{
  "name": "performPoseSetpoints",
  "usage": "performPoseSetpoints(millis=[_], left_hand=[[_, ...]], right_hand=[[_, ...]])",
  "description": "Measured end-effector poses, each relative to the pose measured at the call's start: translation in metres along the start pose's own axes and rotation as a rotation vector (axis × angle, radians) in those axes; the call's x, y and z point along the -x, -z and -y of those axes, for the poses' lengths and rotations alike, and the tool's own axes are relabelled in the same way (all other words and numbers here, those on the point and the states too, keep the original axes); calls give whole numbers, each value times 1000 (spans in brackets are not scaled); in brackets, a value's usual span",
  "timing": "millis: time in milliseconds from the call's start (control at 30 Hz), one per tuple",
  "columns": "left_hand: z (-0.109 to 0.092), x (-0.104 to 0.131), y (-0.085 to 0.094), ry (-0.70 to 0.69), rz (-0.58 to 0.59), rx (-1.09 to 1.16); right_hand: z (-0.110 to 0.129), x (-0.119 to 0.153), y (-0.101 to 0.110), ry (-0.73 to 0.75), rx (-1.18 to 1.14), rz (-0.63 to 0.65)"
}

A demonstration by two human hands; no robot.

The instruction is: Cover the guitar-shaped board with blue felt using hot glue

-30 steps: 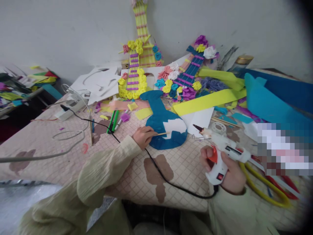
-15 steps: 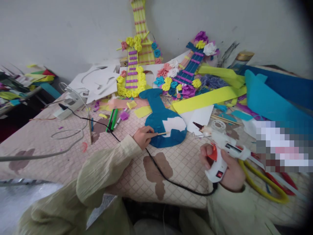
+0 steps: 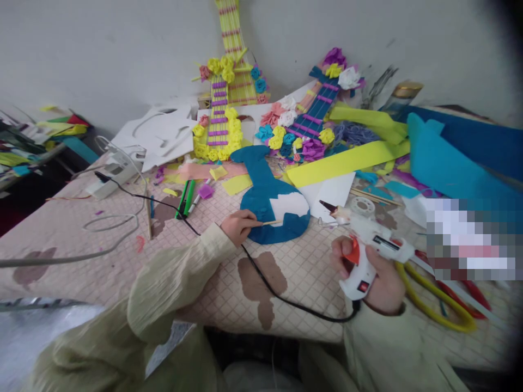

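Note:
My left hand (image 3: 237,226) pinches a thin wooden stick (image 3: 269,222) whose tip lies on a blue guitar-shaped cutout (image 3: 261,204). Blue paper covers most of this shape, while a white patch (image 3: 291,204) shows on the right of its body. To the right, my right hand (image 3: 382,280) is wrapped round the handle of a white glue gun (image 3: 373,239) with an orange trigger. Its dark nozzle points left, above the table and apart from the cutout. From the grip's base a black cord (image 3: 281,296) runs left across the table.
Decorated paper guitars, one yellow (image 3: 220,120) and one blue (image 3: 316,114), lean at the back. Yellow crepe strips (image 3: 347,163) and blue paper (image 3: 445,163) lie to the right. Left are a green cutter (image 3: 186,200) and a power strip (image 3: 114,177). Red-handled scissors (image 3: 466,298) lie far right.
The whole view has shifted slightly. The stick's tip sits a little farther right over the white patch; both hands keep their grips.

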State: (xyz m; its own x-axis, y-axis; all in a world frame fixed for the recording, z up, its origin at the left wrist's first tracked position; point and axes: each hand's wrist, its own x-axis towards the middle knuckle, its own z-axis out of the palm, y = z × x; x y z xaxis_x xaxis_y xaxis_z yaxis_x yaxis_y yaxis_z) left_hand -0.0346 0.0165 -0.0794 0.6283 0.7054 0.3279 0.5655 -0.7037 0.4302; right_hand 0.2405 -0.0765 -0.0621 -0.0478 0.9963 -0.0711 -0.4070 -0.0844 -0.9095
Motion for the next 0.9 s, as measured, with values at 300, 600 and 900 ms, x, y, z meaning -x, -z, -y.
performPoseSetpoints(millis=[300, 600, 900], left_hand=[[-3, 4, -1, 18, -47, 9], [-18, 10, -3, 6, -144, -24], [1, 0, 5, -3, -146, -109]], right_hand=[[-2, 1, -1, 3, -47, 33], [-3, 0, 0, 10, -49, 49], [-4, 0, -2, 45, -47, 46]])
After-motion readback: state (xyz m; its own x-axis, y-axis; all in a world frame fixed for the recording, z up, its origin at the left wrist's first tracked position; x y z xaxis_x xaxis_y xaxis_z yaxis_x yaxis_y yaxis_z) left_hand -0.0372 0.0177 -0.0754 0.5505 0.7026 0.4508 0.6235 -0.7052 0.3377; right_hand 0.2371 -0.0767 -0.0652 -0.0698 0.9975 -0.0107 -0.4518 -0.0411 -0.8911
